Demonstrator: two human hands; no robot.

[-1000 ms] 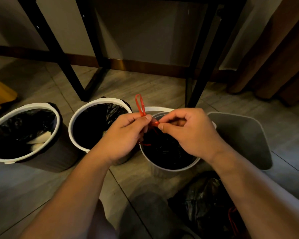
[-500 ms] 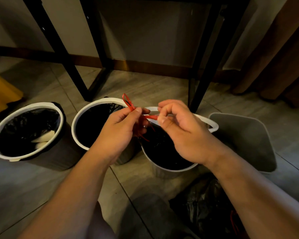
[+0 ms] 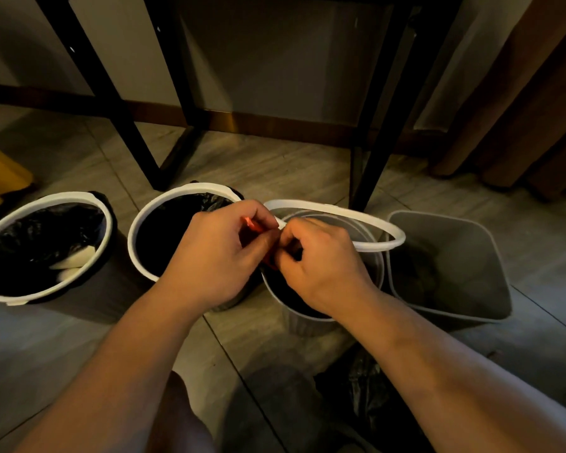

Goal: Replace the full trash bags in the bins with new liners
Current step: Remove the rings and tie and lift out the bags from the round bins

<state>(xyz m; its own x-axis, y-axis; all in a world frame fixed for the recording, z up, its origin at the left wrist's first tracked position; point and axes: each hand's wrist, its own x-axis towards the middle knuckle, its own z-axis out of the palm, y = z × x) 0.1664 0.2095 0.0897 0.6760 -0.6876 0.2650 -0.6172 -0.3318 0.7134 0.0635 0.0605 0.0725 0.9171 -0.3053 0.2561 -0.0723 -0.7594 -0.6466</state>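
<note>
Three round white-rimmed bins stand in a row on the floor. The third bin holds a black trash bag, and its white ring sits lifted and tilted. My left hand and my right hand meet over that bin, both pinching the bag's red drawstring. Most of the string is hidden between my fingers. The left bin and the middle bin are lined with black bags; white scraps lie in the left one.
A grey square bin with no liner stands at the right. A crumpled black bag lies on the floor by my right forearm. Black table legs rise behind the bins. A brown curtain hangs at the right, a yellow object at far left.
The red loop that stood up above my left hand has been drawn down into my fingers. Both hands have closed in together over the third bin, and its white ring has tilted up.
</note>
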